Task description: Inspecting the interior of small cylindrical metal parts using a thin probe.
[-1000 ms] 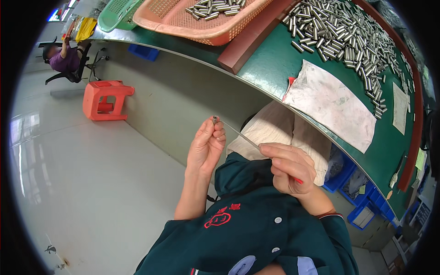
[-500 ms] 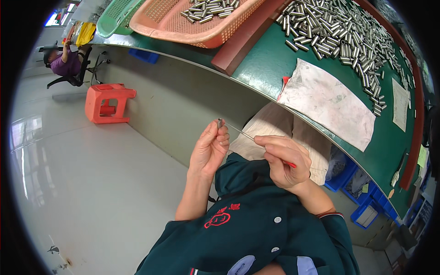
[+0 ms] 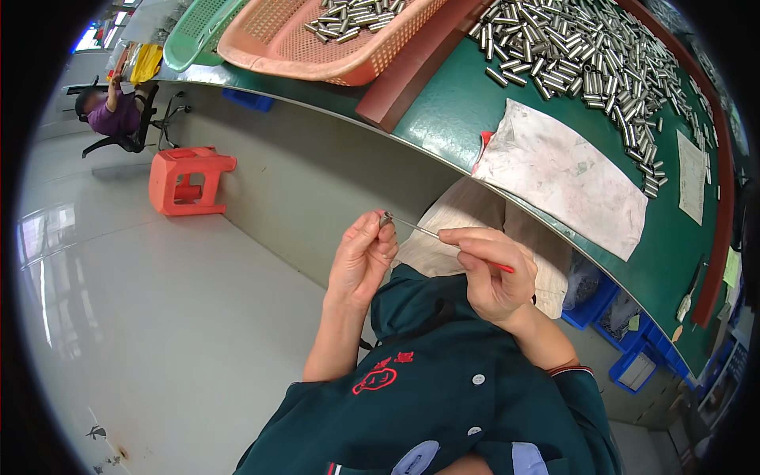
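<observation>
Tube (image 3: 385,219), tilted, pinched by the left hand (image 3: 359,260); rod (image 3: 416,227), gripped in the right hand (image 3: 499,279), slants from that grip toward the tube's mouth, contact unclear.

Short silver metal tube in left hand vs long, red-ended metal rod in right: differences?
The short silver metal tube is stubbier; the long, red-ended metal rod is slimmer. The tube is pinched in the left hand; the rod slants out of the right hand. Both look metallic.

Metal tube (image 3: 385,219) in left hand (image 3: 362,255), rod (image 3: 417,228) in right hand (image 3: 500,277)
</observation>
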The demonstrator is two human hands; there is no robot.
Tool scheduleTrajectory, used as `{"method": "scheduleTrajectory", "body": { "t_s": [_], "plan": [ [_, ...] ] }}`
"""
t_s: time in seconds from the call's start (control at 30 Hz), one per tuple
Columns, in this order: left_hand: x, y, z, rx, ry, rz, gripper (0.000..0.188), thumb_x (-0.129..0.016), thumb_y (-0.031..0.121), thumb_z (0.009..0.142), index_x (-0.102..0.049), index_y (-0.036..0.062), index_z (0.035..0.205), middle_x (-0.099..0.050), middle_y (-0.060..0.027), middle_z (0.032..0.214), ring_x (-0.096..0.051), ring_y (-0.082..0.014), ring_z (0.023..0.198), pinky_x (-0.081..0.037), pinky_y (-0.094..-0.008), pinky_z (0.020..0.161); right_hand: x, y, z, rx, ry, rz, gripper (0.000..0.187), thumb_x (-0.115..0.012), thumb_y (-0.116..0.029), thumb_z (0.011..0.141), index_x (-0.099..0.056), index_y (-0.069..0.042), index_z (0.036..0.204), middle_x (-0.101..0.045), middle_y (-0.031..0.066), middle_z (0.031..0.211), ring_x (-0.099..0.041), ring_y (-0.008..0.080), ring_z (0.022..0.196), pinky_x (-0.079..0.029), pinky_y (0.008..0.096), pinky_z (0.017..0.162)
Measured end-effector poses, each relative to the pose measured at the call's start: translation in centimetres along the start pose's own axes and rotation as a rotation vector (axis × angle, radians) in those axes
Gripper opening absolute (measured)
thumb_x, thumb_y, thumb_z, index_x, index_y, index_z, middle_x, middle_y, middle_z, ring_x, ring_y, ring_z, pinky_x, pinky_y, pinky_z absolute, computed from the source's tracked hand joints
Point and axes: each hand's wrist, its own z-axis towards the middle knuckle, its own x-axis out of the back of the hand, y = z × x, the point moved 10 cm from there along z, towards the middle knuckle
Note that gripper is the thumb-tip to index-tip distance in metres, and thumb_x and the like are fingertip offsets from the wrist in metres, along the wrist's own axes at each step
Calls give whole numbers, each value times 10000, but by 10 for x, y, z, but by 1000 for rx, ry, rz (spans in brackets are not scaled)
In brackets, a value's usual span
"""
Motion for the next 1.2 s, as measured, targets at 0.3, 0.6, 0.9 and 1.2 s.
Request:
{"method": "scheduleTrajectory", "body": {
  "t_s": [0.3,0.6,0.9,1.2],
  "plan": [
    [1,12,-1,-80,23,297,169,-503,177,870,-505,8,860,-424,-4,645,-341,-71,550,-288,-200,509,7,4,-15,-40,55,156,111,-493,59,800,-446,16,890,-608,204,826,-631,287,726,-522,312,597],
    [-8,15,-4,-145,24,450,174,-512,181,866,-510,9,837,-452,-10,664,-354,-73,567,-296,-209,529,0,13,-15,-129,-18,163,83,-410,-7,872,-400,13,952,-567,219,839,-609,306,742,-517,368,689],
    [-6,8,-1,-65,-102,241,184,-518,202,864,-478,26,825,-381,-2,655,-323,-79,575,-290,-212,527,10,-10,-10,119,-23,122,118,-411,-67,884,-375,5,969,-551,216,835,-612,341,718,-531,382,620],
    [-11,1,1,-46,-182,188,179,-520,198,861,-467,34,810,-376,-12,696,-336,-86,607,-298,-215,551,9,-8,-12,95,35,114,128,-508,-4,819,-424,7,915,-596,195,790,-632,308,707,-530,326,575]
  ]
}}
